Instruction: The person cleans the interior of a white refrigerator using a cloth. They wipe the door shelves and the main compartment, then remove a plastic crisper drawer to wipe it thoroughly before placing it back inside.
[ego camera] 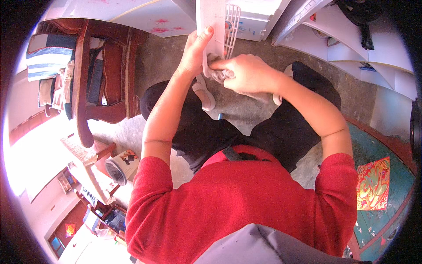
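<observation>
A long white plastic piece (pixel 211 19), like a tray or bin, stands on end in front of me at the top of the head view. My left hand (pixel 194 51) grips its left edge, thumb along the near face. Bunched in my right hand (pixel 252 74) is a greyish cloth (pixel 219 71), pressed against the lower end of the white piece. Just behind, on the right, shows a white slatted plastic rack (pixel 233 28); what supports it is hidden. Beyond stands a white panel with pink flower prints (pixel 161 28), apparently a refrigerator's.
Left of me is a dark wooden armchair (pixel 82 72) with striped cushions. A waste bin (pixel 116 171) stands behind it. White shelving (pixel 349 56) lines the right side, near a green door (pixel 366 135) with a red-and-gold print. A small blue object (pixel 220 116) is on the concrete floor.
</observation>
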{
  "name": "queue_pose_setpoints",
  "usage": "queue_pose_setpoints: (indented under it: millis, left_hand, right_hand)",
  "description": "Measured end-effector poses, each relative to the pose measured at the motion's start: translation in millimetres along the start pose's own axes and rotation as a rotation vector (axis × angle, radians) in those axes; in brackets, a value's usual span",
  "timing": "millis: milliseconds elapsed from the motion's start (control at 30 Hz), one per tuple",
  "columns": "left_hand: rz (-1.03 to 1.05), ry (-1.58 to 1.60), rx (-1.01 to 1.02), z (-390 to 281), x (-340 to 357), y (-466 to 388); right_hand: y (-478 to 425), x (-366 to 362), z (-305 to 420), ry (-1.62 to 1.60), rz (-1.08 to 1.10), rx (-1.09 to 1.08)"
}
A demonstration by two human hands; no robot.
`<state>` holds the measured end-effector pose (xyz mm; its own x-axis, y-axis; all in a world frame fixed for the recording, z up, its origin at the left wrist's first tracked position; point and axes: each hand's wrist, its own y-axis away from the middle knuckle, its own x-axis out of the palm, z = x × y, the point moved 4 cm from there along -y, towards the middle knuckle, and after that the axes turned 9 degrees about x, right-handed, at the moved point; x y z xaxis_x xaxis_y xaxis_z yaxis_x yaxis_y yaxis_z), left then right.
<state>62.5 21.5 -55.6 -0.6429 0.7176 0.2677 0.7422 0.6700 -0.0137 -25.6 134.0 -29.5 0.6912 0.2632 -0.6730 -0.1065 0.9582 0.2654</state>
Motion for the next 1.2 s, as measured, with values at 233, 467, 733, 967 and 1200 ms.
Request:
queue_pose_setpoints:
  millis: [233,467,733,967,1200]
  left_hand:
    - [-0.013,-0.050,0.021,-5.6,-0.4,-7.9]
    - [0.046,-0.105,-0.012,1.6,2.7,1.2]
    - [0.005,-0.351,-0.004,10.6,-5.3,-6.4]
    - [-0.027,-0.296,-0.038,10.8,-7.6,-4.3]
    - [0.061,-0.240,-0.079,-7.4,5.1,3.6]
  right_hand:
    - [6.9,11.8,4.7,0.297,-0.287,-0.014]
    - [-13.8,20.5,-31.6,-0.631,0.300,0.056]
    - [3.8,9.8,1.0,0.243,-0.044,-0.004]
    - [-7.7,25.6,-8.4,0.049,-0.047,0.060]
    - [-12.0,42.9,-25.2,-1.371,0.570,0.274]
